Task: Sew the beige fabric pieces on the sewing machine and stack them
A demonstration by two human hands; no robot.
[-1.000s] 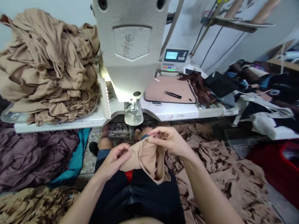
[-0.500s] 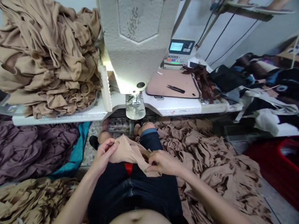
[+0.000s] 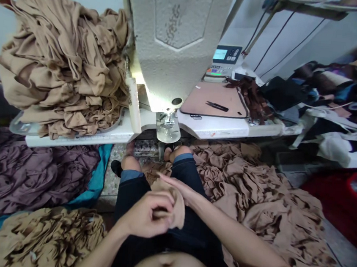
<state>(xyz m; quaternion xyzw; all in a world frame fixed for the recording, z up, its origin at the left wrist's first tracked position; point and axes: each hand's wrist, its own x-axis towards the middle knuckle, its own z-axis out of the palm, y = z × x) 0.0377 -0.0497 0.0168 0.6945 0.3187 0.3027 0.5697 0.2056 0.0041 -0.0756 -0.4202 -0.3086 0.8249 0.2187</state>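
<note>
Over my lap my left hand [image 3: 147, 215] is curled round a small tan fabric piece [image 3: 177, 207], fingers pinched on its edge. My right hand [image 3: 180, 189] lies against the same piece from the right, fingers stretched along and under it; whether it grips is partly hidden by the cloth. Both hands sit just below the white sewing machine [image 3: 175, 44], whose presser foot [image 3: 168, 124] hangs above my knees.
A tall heap of tan fabric [image 3: 64, 66] fills the table's left side. A brown mat with black snips [image 3: 217, 106] and a control panel [image 3: 225, 58] lie right of the machine. Tan pieces [image 3: 255, 192] cover the floor at right, purple cloth [image 3: 17, 176] at left, a red bin [image 3: 350, 198] far right.
Both hands have dropped from in front of the presser foot down to my lap and come together, bunching the tan piece small. The camera has shifted slightly left and lower.
</note>
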